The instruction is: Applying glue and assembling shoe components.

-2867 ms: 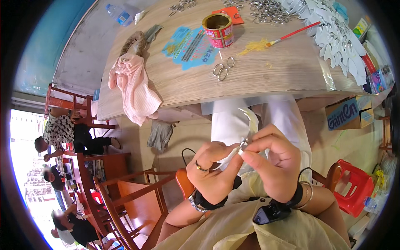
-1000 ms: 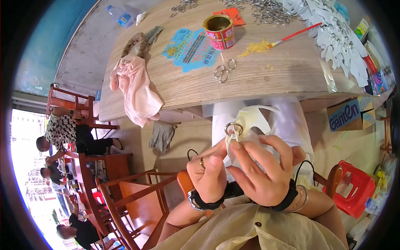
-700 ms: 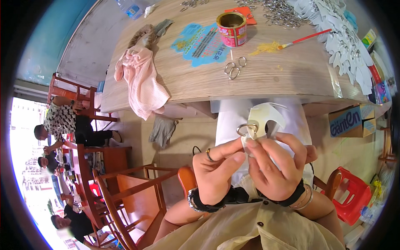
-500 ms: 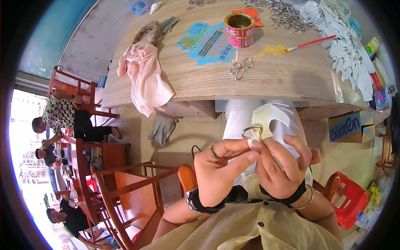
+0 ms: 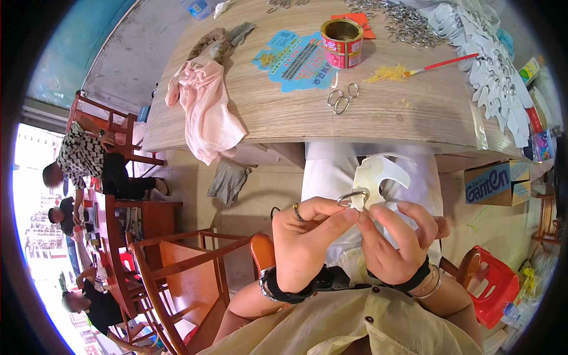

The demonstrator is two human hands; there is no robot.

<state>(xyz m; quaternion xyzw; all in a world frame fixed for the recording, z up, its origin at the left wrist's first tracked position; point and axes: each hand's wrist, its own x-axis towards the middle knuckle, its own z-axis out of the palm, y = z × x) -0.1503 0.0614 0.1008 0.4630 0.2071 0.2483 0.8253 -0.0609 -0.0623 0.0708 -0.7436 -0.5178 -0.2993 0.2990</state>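
Observation:
Over my lap, just below the table edge, my left hand point(image 5: 307, 242) pinches a silver metal ring point(image 5: 355, 194) between thumb and forefinger. Through this ring passes the narrow tab of a white, curved cut-out piece point(image 5: 370, 176). My right hand point(image 5: 399, 245) pinches the tab's end close to the left fingertips, its other fingers loosely curled. The exact fold of the tab is partly hidden by fingers. Several loose rings point(image 5: 341, 105) lie on the table ahead, near a red-and-gold can point(image 5: 342, 50) and a red-handled brush point(image 5: 441, 63) with yellowish paste at its tip.
A pile of white cut-outs with rings point(image 5: 497, 94) covers the table's right end, beside a heap of metal rings point(image 5: 411, 26). A blue printed sheet point(image 5: 296, 65) and pink cloth point(image 5: 204, 112) lie left. A wooden chair point(image 5: 189, 266), red stool point(image 5: 494, 287) and cardboard box point(image 5: 497, 183) stand around.
The white piece and the ring have dropped slightly toward me, and the ring has tilted. Both hands keep their pinch; the right fingers have shifted a little.

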